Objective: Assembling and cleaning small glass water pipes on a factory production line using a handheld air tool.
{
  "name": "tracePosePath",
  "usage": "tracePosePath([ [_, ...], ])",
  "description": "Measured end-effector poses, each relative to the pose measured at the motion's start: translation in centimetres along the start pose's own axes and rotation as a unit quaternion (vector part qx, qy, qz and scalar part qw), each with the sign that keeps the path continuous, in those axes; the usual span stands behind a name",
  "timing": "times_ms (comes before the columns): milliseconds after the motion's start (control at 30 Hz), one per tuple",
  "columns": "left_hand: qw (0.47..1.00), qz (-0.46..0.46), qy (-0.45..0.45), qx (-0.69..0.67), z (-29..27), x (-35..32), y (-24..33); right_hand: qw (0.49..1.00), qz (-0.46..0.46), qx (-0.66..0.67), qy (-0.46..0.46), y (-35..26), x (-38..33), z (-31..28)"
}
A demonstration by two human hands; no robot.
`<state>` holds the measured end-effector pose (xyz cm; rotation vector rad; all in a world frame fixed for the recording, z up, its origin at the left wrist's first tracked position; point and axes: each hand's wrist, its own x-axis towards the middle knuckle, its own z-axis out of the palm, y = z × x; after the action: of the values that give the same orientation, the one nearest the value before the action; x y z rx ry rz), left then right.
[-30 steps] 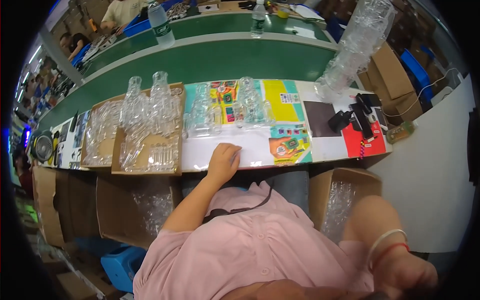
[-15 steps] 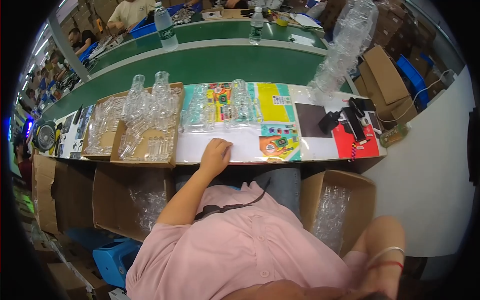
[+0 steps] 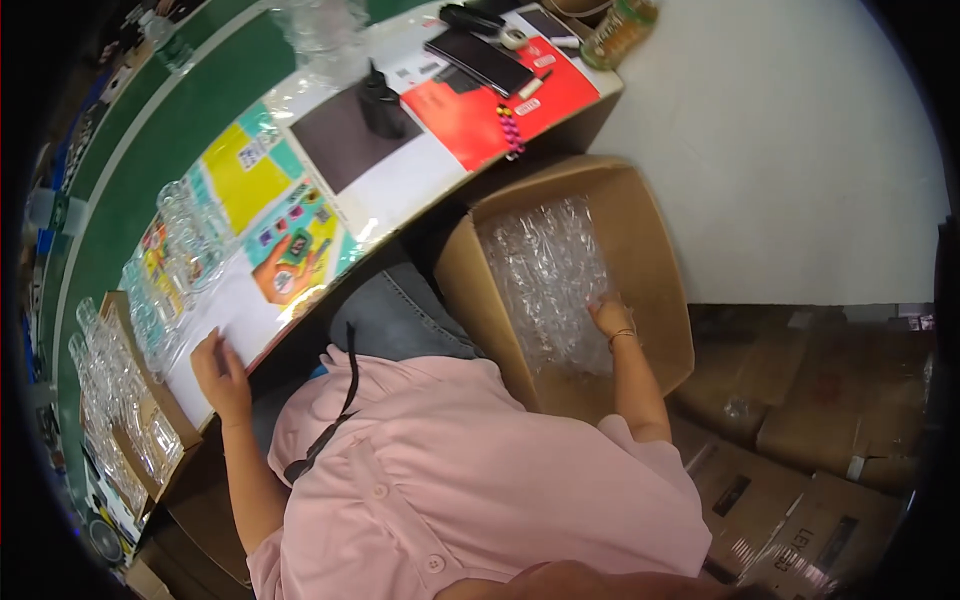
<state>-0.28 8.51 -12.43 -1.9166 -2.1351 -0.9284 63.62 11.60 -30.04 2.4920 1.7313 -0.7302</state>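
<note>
Down in the cardboard box (image 3: 660, 270), right hand (image 3: 612, 318) reached, fingers spread over clear plastic trays (image 3: 545, 270): judged light, flimsy, slippery; best pinched by rims. Left hand (image 3: 222, 372) flat, fingers together, on counter (image 3: 400, 180).

White worktable (image 3: 400, 185) — bearing colourful printed sheets (image 3: 290, 240), clear plastic trays (image 3: 185, 240), a phone (image 3: 480, 60).

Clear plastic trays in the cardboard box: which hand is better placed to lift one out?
Right. The right hand is already down in the cardboard box, on the clear plastic trays. The left hand rests flat at the table edge, away from the box.
</note>
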Motion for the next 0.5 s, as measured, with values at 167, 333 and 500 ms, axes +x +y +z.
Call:
tracePosePath([
  [167,0.998,0.008,-0.018,0.055,0.6,-0.2,0.6,0.984,0.012,-0.027,-0.175,3.7,-2.5,7.3],
  [333,0.997,0.008,-0.02,0.078,0.2,-0.8,0.7,0.949,-0.043,0.155,-0.269,-3.4,-5.4,9.4],
  [500,0.996,0.015,-0.016,0.088,0.7,-0.6,1.0,0.973,-0.108,0.041,-0.199,-6.2,-6.0,13.5],
])
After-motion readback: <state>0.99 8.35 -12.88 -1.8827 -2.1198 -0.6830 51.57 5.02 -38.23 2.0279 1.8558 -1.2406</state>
